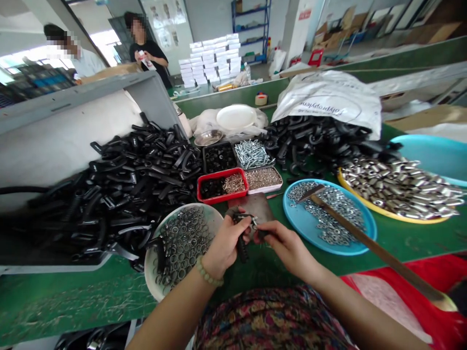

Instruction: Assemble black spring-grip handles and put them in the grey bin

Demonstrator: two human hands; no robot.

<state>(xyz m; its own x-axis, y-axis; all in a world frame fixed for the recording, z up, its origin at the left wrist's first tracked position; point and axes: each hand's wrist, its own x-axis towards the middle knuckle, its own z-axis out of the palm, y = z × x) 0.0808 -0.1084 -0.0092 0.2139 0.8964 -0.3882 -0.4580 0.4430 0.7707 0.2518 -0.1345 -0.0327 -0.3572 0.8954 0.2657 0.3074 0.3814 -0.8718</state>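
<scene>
My left hand (224,245) is closed around a black plastic handle part (241,245), held upright over the green table. My right hand (282,243) pinches a small metal piece (254,222) against the top of that part. Both hands hover just in front of a small metal block (257,204). A white bowl of metal rings (182,243) sits under my left wrist. A blue plate of washers (328,216) lies to the right, with a hammer (365,238) resting across it.
A large heap of black handles (124,180) fills the left. Small trays of screws and nuts (237,170) stand behind the block. A yellow plate of metal sleeves (401,187), more black parts (310,136) under a white sack, and two people stand at the back.
</scene>
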